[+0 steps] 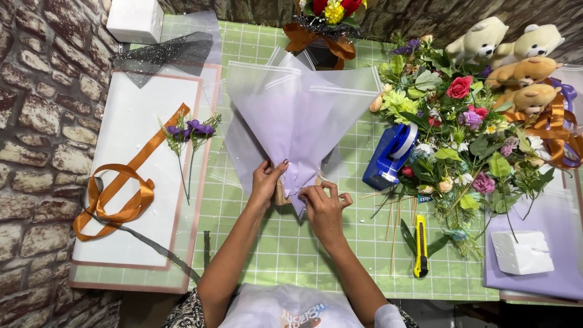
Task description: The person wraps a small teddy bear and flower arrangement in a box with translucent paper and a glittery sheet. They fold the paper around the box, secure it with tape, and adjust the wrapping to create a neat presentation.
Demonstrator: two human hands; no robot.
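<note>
**Gathering the lilac wrap at its neck**

The right hand (325, 206) has thumb and forefinger pressed together on the narrow lower point of the lilac wrapping paper (297, 115), the other fingers fanned loosely toward 3 o'clock. Whether a bit of clear tape sits under those fingertips cannot be told. The left hand (265, 182) closes around the same neck from 9 o'clock, thumb in front, fingers curled behind the fold and mostly hidden. A small tan block (280, 195) peeps out just below the left palm, touching the paper.

The step in hand looks like cinching and fixing the cone's base. By my judgement the next move calls for the left hand to hold the gather firm while the right secures it, without letting the pleats slip.

From the fingers the paper flares up toward 12 o'clock into a wide fan with a clear film layer behind it, lying on the green grid mat (291, 255). At 3 o'clock, near the right hand, stands a blue tape dispenser (390, 157); beyond it lie loose artificial flowers (455, 121) and, at about 4 o'clock, a yellow utility knife (420, 246). At 9 o'clock, well apart, a purple flower sprig (189, 130) and an orange ribbon (112, 194) rest on a white sheet (139, 115).
</note>
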